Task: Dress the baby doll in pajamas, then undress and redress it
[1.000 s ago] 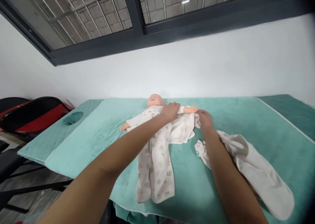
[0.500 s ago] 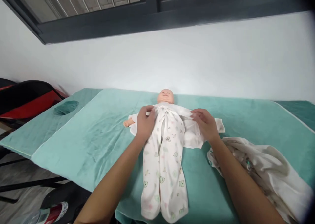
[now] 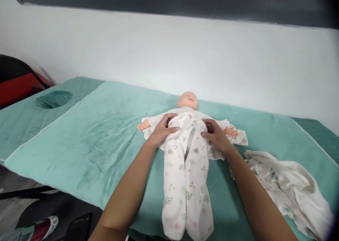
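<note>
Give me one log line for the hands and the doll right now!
left hand: touching pants, left side | right hand: touching pants, right side | doll: face up on sheet | cloth: crumpled at right

Two hands show, one left hand [image 3: 161, 128] and one right hand [image 3: 217, 138]; their fingers [image 3: 172, 130] cannot all be counted. There is one doll [image 3: 187, 101] with one head and two doll hands [image 3: 143, 125] in view. One pair of printed trousers [image 3: 174, 184] has two legs. The layers of white clothing [image 3: 159, 119] and the pieces in the single cloth heap [image 3: 298, 181] are uncountable. One bed [image 3: 111, 135] has one hole [image 3: 54, 99]. One chair [image 3: 16, 84] and one bottle [image 3: 41, 229] are partly visible.
</note>
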### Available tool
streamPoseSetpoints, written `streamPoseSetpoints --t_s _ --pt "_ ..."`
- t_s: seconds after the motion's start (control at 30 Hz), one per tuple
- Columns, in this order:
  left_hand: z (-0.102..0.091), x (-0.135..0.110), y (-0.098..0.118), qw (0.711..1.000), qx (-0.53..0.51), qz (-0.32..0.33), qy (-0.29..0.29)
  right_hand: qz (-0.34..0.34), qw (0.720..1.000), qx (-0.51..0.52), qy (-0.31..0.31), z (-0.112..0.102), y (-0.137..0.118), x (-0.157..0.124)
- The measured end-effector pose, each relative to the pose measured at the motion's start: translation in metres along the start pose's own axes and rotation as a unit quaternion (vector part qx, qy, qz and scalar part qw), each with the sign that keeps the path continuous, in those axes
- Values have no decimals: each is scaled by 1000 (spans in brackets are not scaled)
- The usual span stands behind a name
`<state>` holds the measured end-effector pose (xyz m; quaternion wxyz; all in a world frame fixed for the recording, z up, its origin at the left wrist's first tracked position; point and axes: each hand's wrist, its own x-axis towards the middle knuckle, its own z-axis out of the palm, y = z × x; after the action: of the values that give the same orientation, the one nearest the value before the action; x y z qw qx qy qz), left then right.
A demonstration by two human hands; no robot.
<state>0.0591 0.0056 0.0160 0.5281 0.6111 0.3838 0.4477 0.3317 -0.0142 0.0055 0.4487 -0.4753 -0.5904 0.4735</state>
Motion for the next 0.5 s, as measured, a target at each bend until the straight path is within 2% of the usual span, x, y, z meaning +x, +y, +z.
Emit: streamPoseSetpoints --t_s 0.07,0.13,0.23,0.33,0.43,0.5 --pt "-3 -2 2 998 -22 0 -63 10 1000 3 4 -1 0 -1" --pt "-4 -3 4 995 -22 2 -100 24 1000 0 -3 -4 0 -5" --pt "-3 -3 6 995 -21 13 -92 25 1000 -2 -19 -7 0 -9" --pt "-2 -1 6 997 -25 15 -78 -9 999 6 -30 -6 -2 -13" --pt "-1 0 5 997 -14 7 -73 -50 998 20 -22 -5 -4 -16" --pt "0 0 4 997 -8 -2 -74 -52 998 39 -8 -7 -3 -17"
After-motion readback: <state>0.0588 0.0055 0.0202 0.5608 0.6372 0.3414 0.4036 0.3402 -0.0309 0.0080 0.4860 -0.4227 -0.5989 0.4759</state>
